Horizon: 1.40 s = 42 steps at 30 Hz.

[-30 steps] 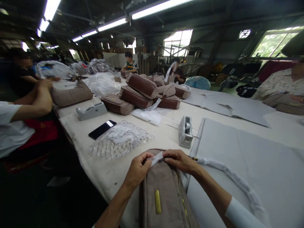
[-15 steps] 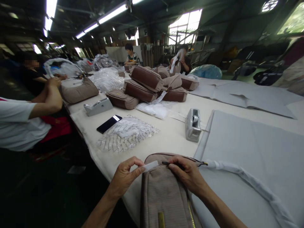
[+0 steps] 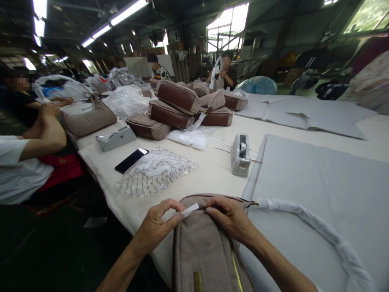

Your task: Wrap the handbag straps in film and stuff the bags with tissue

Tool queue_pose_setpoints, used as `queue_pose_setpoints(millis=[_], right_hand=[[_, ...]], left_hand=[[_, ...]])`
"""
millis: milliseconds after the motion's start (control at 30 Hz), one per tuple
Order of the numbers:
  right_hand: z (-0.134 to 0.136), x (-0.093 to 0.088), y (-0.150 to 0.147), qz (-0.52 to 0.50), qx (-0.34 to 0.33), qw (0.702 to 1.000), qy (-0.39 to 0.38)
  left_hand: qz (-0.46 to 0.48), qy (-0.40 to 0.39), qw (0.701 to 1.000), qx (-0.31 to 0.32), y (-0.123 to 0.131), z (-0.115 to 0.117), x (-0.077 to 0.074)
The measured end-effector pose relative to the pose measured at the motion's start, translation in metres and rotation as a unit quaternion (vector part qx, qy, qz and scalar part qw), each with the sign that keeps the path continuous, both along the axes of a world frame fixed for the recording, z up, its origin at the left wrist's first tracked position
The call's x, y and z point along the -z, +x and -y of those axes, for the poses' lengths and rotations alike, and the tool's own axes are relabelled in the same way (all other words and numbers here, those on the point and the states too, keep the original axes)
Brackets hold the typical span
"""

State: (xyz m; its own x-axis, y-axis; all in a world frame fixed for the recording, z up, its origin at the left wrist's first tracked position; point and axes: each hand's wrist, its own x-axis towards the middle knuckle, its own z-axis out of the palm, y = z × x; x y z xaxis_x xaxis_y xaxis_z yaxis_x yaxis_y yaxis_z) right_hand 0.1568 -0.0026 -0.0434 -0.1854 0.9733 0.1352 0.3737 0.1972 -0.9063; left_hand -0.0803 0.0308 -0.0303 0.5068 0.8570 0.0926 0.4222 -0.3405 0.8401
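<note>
A taupe corduroy handbag (image 3: 202, 243) with a brass-coloured zip lies in front of me at the table edge. My left hand (image 3: 156, 223) pinches a short white strip (image 3: 191, 209) between thumb and forefinger, over the bag's top end. From the other side, my right hand (image 3: 231, 215) pinches a small dark pull tab (image 3: 201, 207), whose tip meets or overlaps the strip's end. A handle wrapped in white (image 3: 304, 211) curves off to the right from a metal clip on the bag.
A grey tape dispenser (image 3: 240, 156) stands ahead, another dispenser (image 3: 117, 138) farther left by a black phone (image 3: 131, 160). A clear bag of small pieces (image 3: 156, 172) lies nearby. Stacked handbags (image 3: 174, 109) fill the middle; grey sheets (image 3: 322, 182) cover the right. Co-workers sit around the table.
The white strip and the dark tab have come together; a gap lay between them before. My view has shifted slightly, so the table things appear farther left.
</note>
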Motion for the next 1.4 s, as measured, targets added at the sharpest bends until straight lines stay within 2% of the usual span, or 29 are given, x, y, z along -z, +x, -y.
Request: queue_pose_setpoints(millis=[233, 367, 433, 533, 700, 867, 1000, 1100, 1233, 1300, 1400], right_hand=[[-0.001, 0.004, -0.005, 0.014, 0.005, 1.000, 0.007], [0.003, 0.008, -0.005, -0.004, 0.022, 0.999, 0.025], [0.004, 0.011, -0.004, -0.013, 0.048, 0.998, 0.041], [0.005, 0.014, -0.004, -0.016, 0.066, 0.997, 0.047], [0.004, 0.012, -0.003, -0.004, 0.047, 0.998, 0.048], [0.002, 0.009, -0.001, 0.018, 0.028, 0.998, 0.050], [-0.001, 0.007, -0.002, 0.033, 0.008, 0.998, 0.048], [-0.003, 0.005, -0.003, 0.037, 0.002, 0.998, 0.046], [-0.003, 0.005, 0.000, -0.021, 0.000, 1.000, 0.009], [-0.002, 0.007, 0.004, -0.059, 0.031, 0.998, -0.015], [0.002, 0.010, 0.007, -0.046, 0.082, 0.995, -0.018]], left_hand=[[-0.060, 0.069, 0.995, 0.026, 0.019, 0.010, -0.010], [-0.027, 0.066, 0.997, -0.038, 0.023, 0.010, -0.002], [-0.005, 0.075, 0.996, -0.049, 0.020, 0.008, 0.005], [-0.007, 0.144, 0.989, -0.024, 0.012, 0.006, 0.014], [-0.040, 0.238, 0.970, 0.007, 0.005, 0.002, 0.021], [-0.091, 0.334, 0.938, 0.025, 0.006, -0.003, 0.021], [-0.112, 0.375, 0.920, 0.031, 0.009, -0.006, 0.016], [-0.115, 0.383, 0.915, 0.042, 0.015, -0.008, 0.011], [-0.096, 0.338, 0.934, 0.068, 0.026, -0.010, 0.005], [-0.091, 0.304, 0.946, 0.075, 0.029, -0.012, 0.003], [-0.086, 0.267, 0.956, 0.081, 0.033, -0.015, -0.001]])
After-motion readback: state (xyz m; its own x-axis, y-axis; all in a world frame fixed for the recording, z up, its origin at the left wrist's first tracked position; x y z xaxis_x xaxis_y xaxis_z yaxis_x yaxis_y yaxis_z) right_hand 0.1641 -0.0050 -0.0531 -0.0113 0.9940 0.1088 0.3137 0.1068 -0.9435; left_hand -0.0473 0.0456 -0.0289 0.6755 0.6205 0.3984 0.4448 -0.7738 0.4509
